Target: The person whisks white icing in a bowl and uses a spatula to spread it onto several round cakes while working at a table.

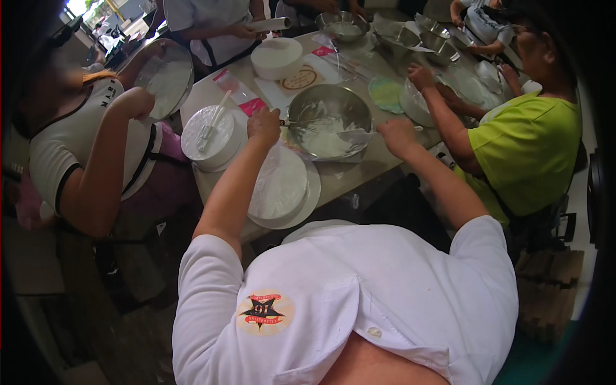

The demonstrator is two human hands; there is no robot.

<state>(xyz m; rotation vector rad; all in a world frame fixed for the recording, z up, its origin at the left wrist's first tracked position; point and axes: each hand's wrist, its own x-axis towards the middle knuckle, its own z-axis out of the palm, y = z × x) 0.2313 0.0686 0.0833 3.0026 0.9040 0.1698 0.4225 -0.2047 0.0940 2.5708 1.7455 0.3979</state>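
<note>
A steel mixing bowl (313, 103) with white cream (327, 139) in it stands on the table before me. My left hand (263, 126) is closed on the handle of a wire whisk (308, 125), whose wires reach over the bowl. At the bowl's right side, my right hand (398, 138) grips a spatula (354, 135) with a pale blade, which lies at the cream. Nearer to me is a round, plastic-wrapped white form (278, 185) on a white round board (313, 192).
Left of my left hand, a pale-handled brush or spatula (206, 137) lies on another wrapped round form (192, 127). Beyond the bowl are a white round form (276, 55) and a pink-edged packet (236, 89). A green-yellow round mat (386, 94) lies right. People stand around the table (337, 180).
</note>
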